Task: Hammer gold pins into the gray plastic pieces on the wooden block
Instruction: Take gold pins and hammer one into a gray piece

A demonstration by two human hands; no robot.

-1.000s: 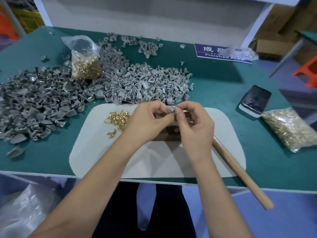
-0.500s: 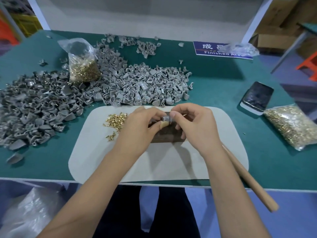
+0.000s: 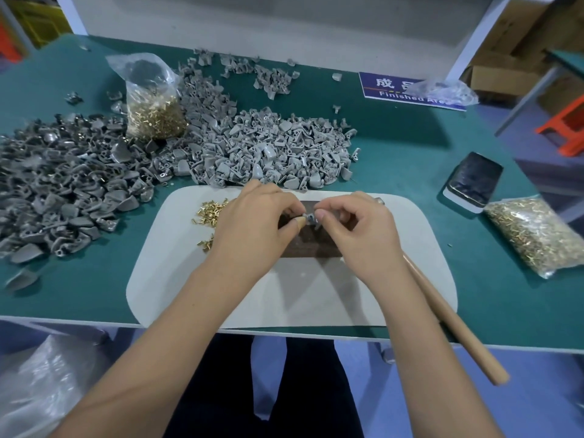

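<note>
A dark wooden block (image 3: 311,245) lies on a white mat (image 3: 294,295). Over its top, my left hand (image 3: 256,222) and my right hand (image 3: 357,229) both pinch one small gray plastic piece (image 3: 311,219) between thumb and fingertips. Whether a pin sits in the piece is too small to tell. Loose gold pins (image 3: 210,213) lie on the mat left of my left hand. The hammer's wooden handle (image 3: 455,324) runs from under my right wrist past the table's front edge; its head is hidden.
Gray plastic pieces (image 3: 259,153) are heaped behind the mat, and a darker heap (image 3: 63,184) spreads at the left. A bag of gold pins (image 3: 155,115) stands at the back, another bag (image 3: 537,235) lies at the right beside a phone (image 3: 474,181).
Both hands have come down from above the mat onto the wooden block, still pinching the gray piece together. The camera has tilted slightly downward.
</note>
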